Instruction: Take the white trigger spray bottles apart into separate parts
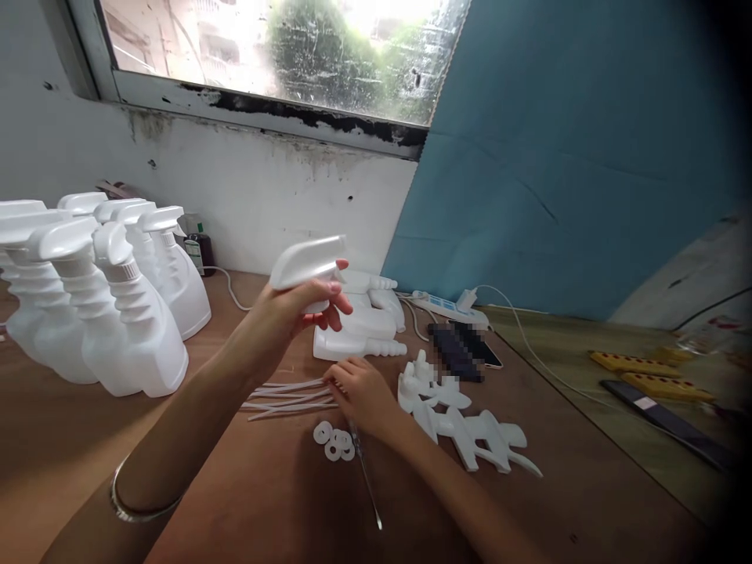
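While L hand [294, 304] holds sprayer [306, 260], gap L.

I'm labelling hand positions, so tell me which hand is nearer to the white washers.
Right. The right hand is just beyond the white washers, at the tubes; the left hand is raised farther away, holding a spray head.

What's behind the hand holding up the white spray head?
White bottles lie on their sides behind the left hand, the wall behind its spray head; what they cover can't be seen.
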A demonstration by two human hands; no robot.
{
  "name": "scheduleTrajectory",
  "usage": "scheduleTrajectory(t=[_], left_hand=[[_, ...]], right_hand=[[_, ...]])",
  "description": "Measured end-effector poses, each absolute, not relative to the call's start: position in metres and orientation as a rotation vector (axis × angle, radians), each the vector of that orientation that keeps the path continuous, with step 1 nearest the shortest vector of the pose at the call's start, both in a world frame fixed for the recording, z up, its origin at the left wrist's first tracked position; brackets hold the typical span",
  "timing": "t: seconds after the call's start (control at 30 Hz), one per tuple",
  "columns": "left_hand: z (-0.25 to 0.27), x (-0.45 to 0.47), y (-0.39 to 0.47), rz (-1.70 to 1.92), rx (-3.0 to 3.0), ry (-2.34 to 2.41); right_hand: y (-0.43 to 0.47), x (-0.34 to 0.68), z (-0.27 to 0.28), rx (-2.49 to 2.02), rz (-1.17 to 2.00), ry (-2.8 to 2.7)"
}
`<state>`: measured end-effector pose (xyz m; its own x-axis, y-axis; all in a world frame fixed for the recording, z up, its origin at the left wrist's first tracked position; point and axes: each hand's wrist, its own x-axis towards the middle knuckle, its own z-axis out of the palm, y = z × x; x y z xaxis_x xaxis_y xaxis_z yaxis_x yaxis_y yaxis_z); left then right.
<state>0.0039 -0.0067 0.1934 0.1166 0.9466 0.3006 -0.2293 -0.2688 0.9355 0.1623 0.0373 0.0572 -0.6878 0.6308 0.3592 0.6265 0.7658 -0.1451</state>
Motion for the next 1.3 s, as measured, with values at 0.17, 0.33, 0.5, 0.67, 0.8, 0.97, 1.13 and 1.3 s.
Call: scheduleTrajectory(t=[0.17, 0.33, 0.5, 0.67, 0.8, 0.97, 1.13, 1.3], left_hand=[[0.151, 0.000, 0.018, 1.097, 1.340, 1.037], [0.093, -0.006, 0.044, 0.942, 1.123, 1.204], [0.075, -0.013, 0.037, 1.041, 1.278, 1.218], [0.071, -0.007, 0.022, 1.130, 1.438, 1.265], [0.063, -0.004, 0.013, 1.183, 1.575, 1.422], [0.057, 0.001, 0.005, 1.157, 2.128, 1.798], [0.052, 0.009, -0.001, 1.151, 2.361, 1.689], [0.051, 0.011, -0.005, 1.035, 2.234, 1.653]], right_hand=[[0.024, 0.191, 0.057, -1.248, 0.129, -2.562], [0.017, 0.188, 0.042, -1.376, 0.332, -2.529], [0.020, 0.184, 0.029, -1.286, 0.437, -2.409], [0.022, 0.186, 0.023, -1.245, 0.547, -2.265], [0.025, 0.193, 0.028, -1.208, 0.812, -2.078], [0.023, 0.201, 0.054, -0.954, 0.953, -1.599], [0.010, 0.202, 0.080, -0.686, 0.605, -1.225], [-0.003, 0.196, 0.080, -0.453, 0.296, -1.263]])
